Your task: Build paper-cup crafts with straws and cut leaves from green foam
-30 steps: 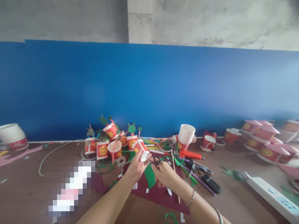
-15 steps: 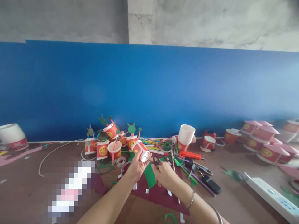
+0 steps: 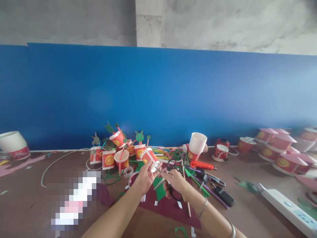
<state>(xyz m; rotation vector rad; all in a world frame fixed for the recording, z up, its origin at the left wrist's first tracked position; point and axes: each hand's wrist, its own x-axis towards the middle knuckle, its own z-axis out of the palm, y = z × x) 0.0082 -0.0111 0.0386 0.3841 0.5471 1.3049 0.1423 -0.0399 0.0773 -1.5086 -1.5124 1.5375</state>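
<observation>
My left hand (image 3: 145, 178) grips a red and white paper cup (image 3: 149, 158), tilted so its white end faces down and toward my right hand. In my right hand (image 3: 176, 182) is a pair of black-handled scissors (image 3: 176, 195), the blades spread apart. One blade tip is at the white end of the cup; whether it pierces the cup I cannot tell. Below the hands, a piece of green paper (image 3: 160, 192) rests on a dark maroon sheet (image 3: 170, 211). Small white scraps lie on that sheet, along with a thin wooden stick (image 3: 186, 195).
Decorated paper cups (image 3: 108, 160) stand behind my left hand, beside a tape roll (image 3: 128, 171). Coloured straws (image 3: 160, 152) lie at the back. To the right are a stack of white cups (image 3: 197, 143), an orange cutter (image 3: 201, 165), keys (image 3: 224, 195) and a power strip (image 3: 287, 208).
My right hand has opened the scissors, and their blades now show, one tip against the cup's end. The cup has shifted slightly in my left hand.
</observation>
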